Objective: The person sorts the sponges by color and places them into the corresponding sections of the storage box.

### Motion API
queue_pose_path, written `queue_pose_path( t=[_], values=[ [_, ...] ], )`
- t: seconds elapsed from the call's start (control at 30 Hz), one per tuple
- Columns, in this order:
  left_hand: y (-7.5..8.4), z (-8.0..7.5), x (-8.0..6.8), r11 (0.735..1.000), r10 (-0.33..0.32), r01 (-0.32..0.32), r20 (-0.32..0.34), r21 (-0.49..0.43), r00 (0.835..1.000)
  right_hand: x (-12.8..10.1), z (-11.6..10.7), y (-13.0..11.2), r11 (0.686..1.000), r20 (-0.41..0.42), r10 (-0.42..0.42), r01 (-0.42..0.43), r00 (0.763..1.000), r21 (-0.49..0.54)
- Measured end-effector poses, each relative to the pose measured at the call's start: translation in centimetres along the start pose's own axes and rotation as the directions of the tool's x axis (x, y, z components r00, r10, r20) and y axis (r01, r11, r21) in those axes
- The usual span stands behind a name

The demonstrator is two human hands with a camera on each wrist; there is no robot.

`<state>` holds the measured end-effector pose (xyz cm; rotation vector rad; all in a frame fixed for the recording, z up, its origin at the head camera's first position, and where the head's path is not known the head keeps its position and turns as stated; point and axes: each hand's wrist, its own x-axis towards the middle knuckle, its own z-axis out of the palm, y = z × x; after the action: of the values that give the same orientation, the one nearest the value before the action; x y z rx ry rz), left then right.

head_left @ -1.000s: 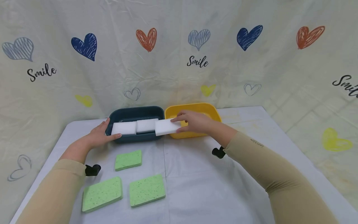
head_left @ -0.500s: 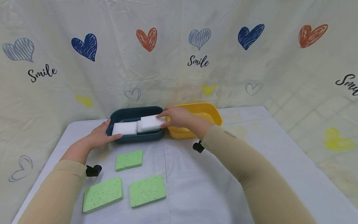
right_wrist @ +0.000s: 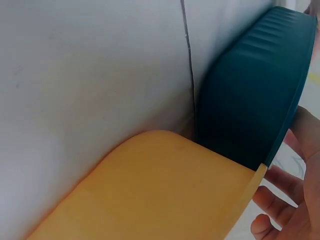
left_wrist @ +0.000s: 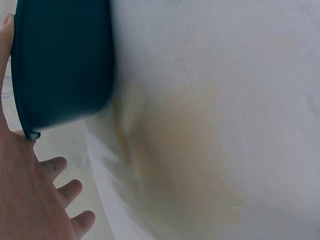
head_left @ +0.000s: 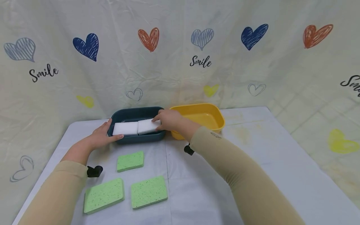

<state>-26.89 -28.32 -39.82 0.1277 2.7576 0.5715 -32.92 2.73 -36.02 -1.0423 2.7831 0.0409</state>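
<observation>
Hands meet at the dark blue bin (head_left: 137,115): the right hand (head_left: 168,120) seems to pinch a white sponge (head_left: 148,126) lying inside, its grip partly hidden, while the left hand (head_left: 100,135) rests open-fingered against the bin's left end on the worktop (head_left: 197,175).

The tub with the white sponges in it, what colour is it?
The tub is dark teal blue, clearest in the head view.

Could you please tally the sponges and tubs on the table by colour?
Green sponges: 3
White sponges: 2 visible, lying in the dark blue tub
Dark blue tub: 1
Yellow tub: 1
Total: 7
</observation>
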Motion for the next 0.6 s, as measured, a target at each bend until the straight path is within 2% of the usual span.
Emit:
queue_pose_path(
  t=[0.27, 0.6],
  values=[
    [0.2, -0.1, -0.1, 1.0, 0.003, -0.003, -0.003, 0.005, 1.0, -0.2, 0.1, 0.4, 1.0, -0.016, 0.012, -0.011, 1.0, 0.029],
    [-0.2, 0.1, 0.2, 1.0, 0.0, 0.0, 0.002, 0.01, 1.0, -1.2, -0.7, 1.4, 0.989, -0.076, 0.055, -0.044, 0.996, 0.144]
  ],
)
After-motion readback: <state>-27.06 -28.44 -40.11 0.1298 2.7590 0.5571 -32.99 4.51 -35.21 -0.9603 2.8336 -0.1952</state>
